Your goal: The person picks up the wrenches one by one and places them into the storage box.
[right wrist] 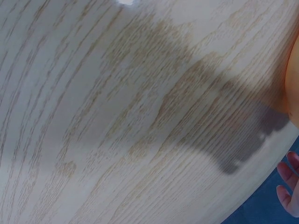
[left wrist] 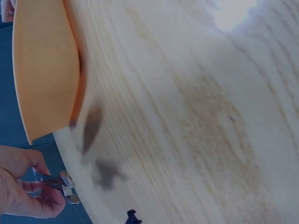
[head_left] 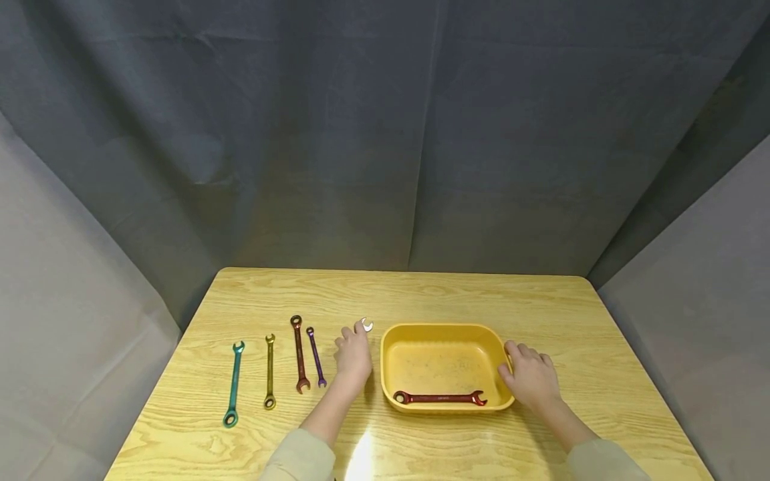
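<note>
Left of the yellow plastic basin [head_left: 445, 330], my left hand [head_left: 353, 354] pinches a silver combination wrench [head_left: 367, 325] between thumb and fingers. The left wrist view shows this wrench's end [left wrist: 69, 188] raised off the table, with most of its shaft hidden by the hand. My right hand [head_left: 532, 377] grips the basin's right rim, thumb to the inner side; only its fingertips [right wrist: 288, 175] show in the right wrist view. A red wrench [head_left: 442, 398] lies crosswise along the basin's near side.
On the table [head_left: 481, 297] to the left lie a teal wrench [head_left: 234, 381], an olive-gold wrench [head_left: 270, 374], a dark red wrench [head_left: 299, 354] and a small purple wrench [head_left: 315, 357], all roughly upright in view. Grey curtains [head_left: 337, 167] hang behind and beside the table.
</note>
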A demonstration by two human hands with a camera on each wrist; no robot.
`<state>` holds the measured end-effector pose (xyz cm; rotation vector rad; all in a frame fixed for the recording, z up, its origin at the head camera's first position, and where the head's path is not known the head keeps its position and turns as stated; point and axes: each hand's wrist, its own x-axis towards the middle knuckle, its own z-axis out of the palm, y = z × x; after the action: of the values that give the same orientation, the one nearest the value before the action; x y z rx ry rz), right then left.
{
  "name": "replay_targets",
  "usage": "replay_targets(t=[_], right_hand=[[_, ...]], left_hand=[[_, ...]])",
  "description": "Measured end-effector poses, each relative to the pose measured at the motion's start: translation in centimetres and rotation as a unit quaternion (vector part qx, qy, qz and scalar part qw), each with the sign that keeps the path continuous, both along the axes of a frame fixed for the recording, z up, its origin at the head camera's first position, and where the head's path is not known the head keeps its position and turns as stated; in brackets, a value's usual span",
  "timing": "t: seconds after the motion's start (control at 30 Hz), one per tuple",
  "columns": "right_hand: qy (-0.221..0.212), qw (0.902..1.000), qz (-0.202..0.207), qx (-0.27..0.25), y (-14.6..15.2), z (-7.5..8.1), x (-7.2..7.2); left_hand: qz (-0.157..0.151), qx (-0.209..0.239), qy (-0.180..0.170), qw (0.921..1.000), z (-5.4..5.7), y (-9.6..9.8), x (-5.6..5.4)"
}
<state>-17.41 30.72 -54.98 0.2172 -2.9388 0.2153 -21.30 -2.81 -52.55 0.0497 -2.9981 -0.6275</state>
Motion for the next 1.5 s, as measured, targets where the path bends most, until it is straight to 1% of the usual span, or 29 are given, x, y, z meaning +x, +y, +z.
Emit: replay_targets(t=[0.17,0.4,0.57,0.73,0.87,1.13,1.3,1.5], right_hand=[[0.003,1.0,0.0,0.002,0.0,-0.1,-0.1],[0.0,1.0,-0.001,0.003,0.0,0.0,-0.1],[-0.001,1.0,-0.001,0.001,0.0,0.0,-0.1],[-0.004,1.0,-0.001,0.002,0.0,0.0,-0.1],[-0.004,1.0,0.0,0.001,0.0,0.0,-0.1],[-0.006,1.0,-0.003,-0.002,0.0,0.0,-0.1],[-0.008,1.0,-0.004,-0.004,0.0,0.1,-0.1],[-0.011,0.9999,-0.005,-0.006,0.0,0.1,-0.1]], left_hand=[[-0.017,-0.007,0.007,0.9998,0.9,0.4,0.1],[-0.043,-0.018,0.019,0.9987,1.5,1.1,0.2],[-0.074,-0.027,0.032,0.9964,2.2,1.8,0.4],[-0.107,-0.055,0.039,0.992,2.7,2.7,0.7],[-0.123,-0.071,0.037,0.9891,3.1,3.4,0.9],[-0.154,-0.093,0.035,0.983,3.0,4.7,0.9],[-0.183,-0.112,0.037,0.976,3.0,5.4,1.0],[-0.2,-0.154,0.041,0.9668,3.3,6.1,1.1]])
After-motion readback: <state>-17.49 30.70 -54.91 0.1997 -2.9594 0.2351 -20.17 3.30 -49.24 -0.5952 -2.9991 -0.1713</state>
